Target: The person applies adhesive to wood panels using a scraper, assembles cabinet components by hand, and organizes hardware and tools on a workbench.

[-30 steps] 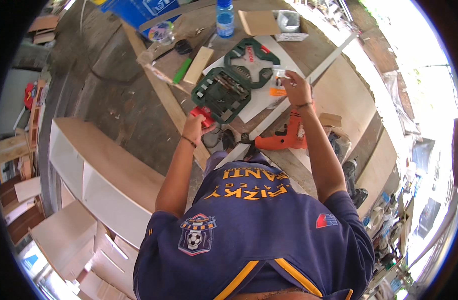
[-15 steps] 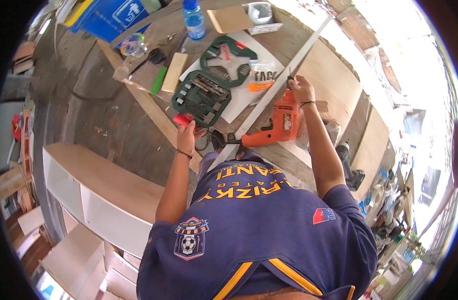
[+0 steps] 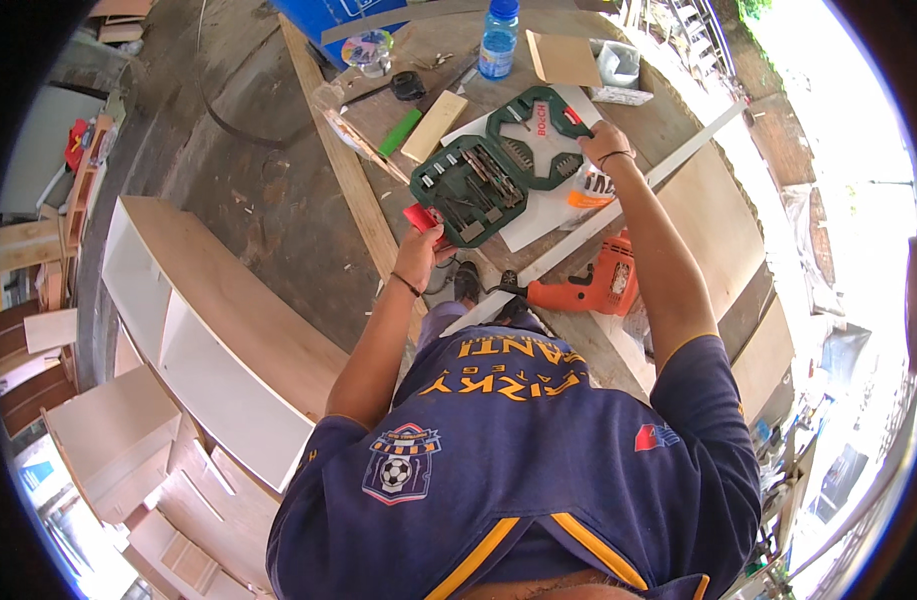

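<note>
A dark green drill bit case (image 3: 468, 190) lies open on the workbench, with several bits in its tray and a star-shaped pale area inside the lid (image 3: 540, 138). My left hand (image 3: 418, 253) is closed on the near left corner, by the red latch (image 3: 420, 216). At the lid's far right edge, my right hand (image 3: 603, 144) grips the rim beside a red part; some fingertips are hidden. The orange power drill (image 3: 610, 277) lies on its side below my right forearm. Partly under the same forearm is a clear packet (image 3: 590, 190) with an orange band.
A long pale metal strip (image 3: 668, 165) crosses the bench diagonally. Beyond the case are a green-handled tool (image 3: 400, 132), a wooden block (image 3: 435, 127), a blue-capped bottle (image 3: 498, 42) and an open carton (image 3: 618, 72). A white cabinet (image 3: 218, 340) stands at the left.
My right hand has left the drill's front end and taken hold of the case lid. My left hand stays at the red latch. The view has shifted, so the bench appears further right.
</note>
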{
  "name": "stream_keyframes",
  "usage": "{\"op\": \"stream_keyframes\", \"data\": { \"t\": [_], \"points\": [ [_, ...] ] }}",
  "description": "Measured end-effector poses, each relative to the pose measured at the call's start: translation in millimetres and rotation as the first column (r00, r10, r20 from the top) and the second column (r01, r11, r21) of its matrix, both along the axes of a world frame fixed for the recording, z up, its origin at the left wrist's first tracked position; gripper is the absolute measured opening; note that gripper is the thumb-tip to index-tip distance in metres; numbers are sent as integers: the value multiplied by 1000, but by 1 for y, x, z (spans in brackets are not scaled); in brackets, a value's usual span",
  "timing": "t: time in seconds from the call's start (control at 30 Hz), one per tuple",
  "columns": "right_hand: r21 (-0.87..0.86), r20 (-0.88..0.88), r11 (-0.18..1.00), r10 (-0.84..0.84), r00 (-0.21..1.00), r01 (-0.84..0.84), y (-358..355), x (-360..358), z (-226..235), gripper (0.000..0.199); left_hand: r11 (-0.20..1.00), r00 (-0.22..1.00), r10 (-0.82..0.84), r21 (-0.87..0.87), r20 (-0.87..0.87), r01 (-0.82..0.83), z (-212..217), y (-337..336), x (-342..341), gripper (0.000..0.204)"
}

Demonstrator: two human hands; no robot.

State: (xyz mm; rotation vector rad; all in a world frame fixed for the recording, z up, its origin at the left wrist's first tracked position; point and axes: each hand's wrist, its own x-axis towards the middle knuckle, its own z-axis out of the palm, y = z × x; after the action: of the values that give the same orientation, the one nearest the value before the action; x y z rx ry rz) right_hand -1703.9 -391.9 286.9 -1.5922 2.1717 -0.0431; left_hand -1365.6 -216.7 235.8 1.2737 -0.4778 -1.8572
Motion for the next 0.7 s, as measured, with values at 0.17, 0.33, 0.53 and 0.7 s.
{"op": "stream_keyframes", "data": {
  "t": [0.17, 0.33, 0.53, 0.7],
  "points": [
    [-311, 121, 946, 138, 983, -95, 1, -9, 18, 35, 997, 991, 53, -58, -119, -60, 14, 2, -7, 25],
    [-530, 184, 837, 266, 946, -133, 19, 7, 49, 34, 996, 992, 48, -71, -119, -56, 9, -4, -16, 29],
    [-555, 320, 825, 327, 889, -104, 46, 43, 79, 32, 993, 984, 79, -68, -162, -91, 2, -10, -24, 22],
    [-607, 328, 771, 463, 823, -192, 90, 91, 80, 36, 994, 970, 107, 7, -218, -108, 6, -11, -28, 27]
  ]
}}
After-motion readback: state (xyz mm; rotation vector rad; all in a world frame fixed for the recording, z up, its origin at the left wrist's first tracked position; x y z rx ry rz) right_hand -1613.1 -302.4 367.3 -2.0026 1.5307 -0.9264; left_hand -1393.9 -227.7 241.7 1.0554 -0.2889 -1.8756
